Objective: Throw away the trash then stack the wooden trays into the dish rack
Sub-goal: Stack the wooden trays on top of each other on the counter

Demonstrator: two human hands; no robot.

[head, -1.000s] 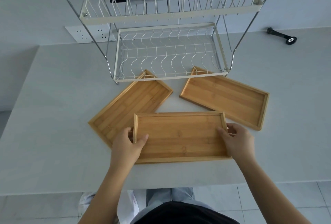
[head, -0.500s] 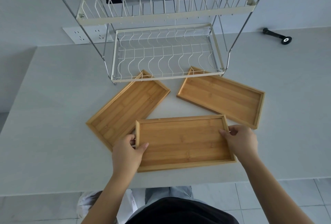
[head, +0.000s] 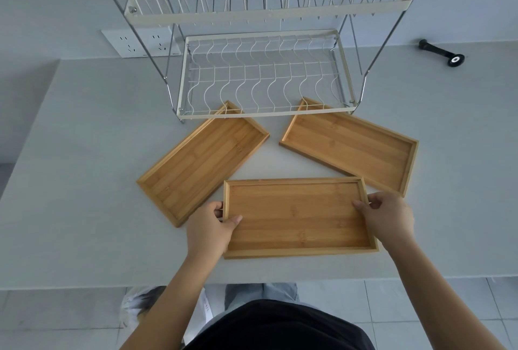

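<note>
Three wooden trays are on the grey counter. The near tray is gripped at both short ends: my left hand holds its left rim, my right hand its right rim. Its near edge looks raised a little off the counter. The left tray lies at an angle, its far corner under the rack's front edge. The right tray lies angled too, its far corner under the rack. The white wire dish rack stands behind them with nothing in its lower tier.
The rack's upper tier hangs overhead on chrome legs. A wall socket plate sits at back left and a black tool at back right. A plastic bag is on the floor below the counter's near edge.
Both hands keep hold of the near tray; it has shifted slightly toward me and lifted a little. The other two trays have not moved.
</note>
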